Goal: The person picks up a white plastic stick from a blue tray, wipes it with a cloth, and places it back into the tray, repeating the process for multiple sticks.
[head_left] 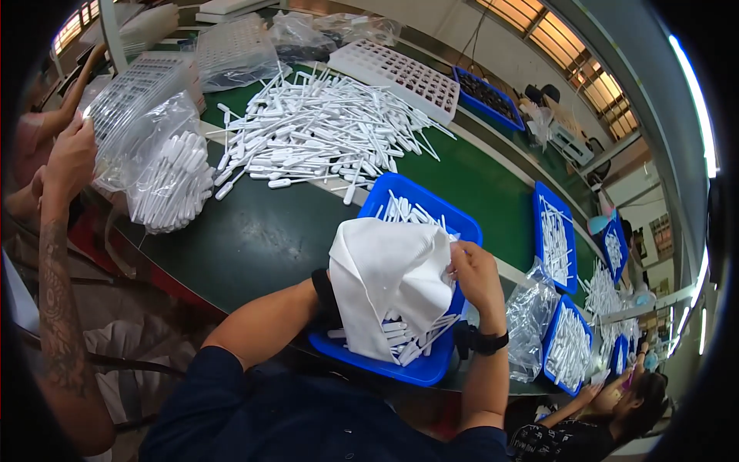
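Note:
A white cloth (389, 281) is draped over my left hand (327, 296), which is almost wholly hidden under it; only the wrist with a black band shows. My right hand (477, 273) pinches the cloth's right edge. Both hands hover over a blue plastic tray (419, 369) holding several white plastic pipettes (408, 209), some of which stick out below the cloth.
A large loose pile of white pipettes (323, 131) lies on the green table (254, 239). To my left, another person's hand (69, 158) holds a clear bag of pipettes (165, 181). White grid racks (400, 77) stand behind. More blue trays (554, 246) and a co-worker (608, 408) are on the right.

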A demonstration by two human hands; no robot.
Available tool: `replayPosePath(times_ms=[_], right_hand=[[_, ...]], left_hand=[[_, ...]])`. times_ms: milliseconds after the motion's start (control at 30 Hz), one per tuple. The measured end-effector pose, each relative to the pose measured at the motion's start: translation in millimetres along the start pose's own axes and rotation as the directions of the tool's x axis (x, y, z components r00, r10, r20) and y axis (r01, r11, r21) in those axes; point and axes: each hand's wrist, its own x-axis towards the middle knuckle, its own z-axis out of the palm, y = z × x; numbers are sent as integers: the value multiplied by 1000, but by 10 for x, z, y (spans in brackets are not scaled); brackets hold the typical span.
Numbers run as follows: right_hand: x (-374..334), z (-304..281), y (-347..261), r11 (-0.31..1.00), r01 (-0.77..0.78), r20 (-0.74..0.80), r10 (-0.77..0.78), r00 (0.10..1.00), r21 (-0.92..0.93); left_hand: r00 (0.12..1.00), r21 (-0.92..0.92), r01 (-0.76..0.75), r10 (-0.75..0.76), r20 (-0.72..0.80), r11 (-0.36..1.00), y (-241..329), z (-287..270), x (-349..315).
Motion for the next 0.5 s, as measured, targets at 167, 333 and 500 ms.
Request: replayPosePath(times_ms=[167, 333, 500], right_hand=[[463, 233, -541, 802, 430, 204, -379, 903, -414], [1068, 942, -770, 737, 609, 430, -468, 772, -292], [1230, 1529, -866, 236, 695, 567, -433, 701, -679]], left_hand=[[863, -189, -328, 212, -459, 925, -349, 236, -105], [959, -102, -256, 266, 99, 961, -86, -50, -172], [941, -220, -289, 319, 113, 932, -246, 130, -94]])
